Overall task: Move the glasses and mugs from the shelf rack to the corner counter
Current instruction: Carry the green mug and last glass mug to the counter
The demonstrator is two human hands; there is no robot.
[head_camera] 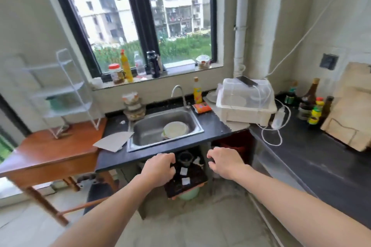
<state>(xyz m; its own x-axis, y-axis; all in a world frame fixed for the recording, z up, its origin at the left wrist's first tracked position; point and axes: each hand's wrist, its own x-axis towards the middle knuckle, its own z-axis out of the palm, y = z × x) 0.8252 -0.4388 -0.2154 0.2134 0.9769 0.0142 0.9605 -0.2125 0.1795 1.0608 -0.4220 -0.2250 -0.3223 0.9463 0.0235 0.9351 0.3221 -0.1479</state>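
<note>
Here a dark counter point(210, 124) runs under a window point(140, 16) and turns the corner to the right, with a steel sink point(152, 128) set in it. A white shelf rack point(66, 94) stands on a wooden table point(50, 152) at left, its contents blurred. Left hand point(160, 168) and right hand point(226, 162) hover before the counter, fingers loosely curled, holding nothing

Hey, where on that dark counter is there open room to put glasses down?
The widest bare stretch of the dark counter lies right of the white cable loop, in front of the sauce bottles. A thinner strip runs along the front of the sink. Behind it, around the white lidded dish box, it is crowded.
</note>
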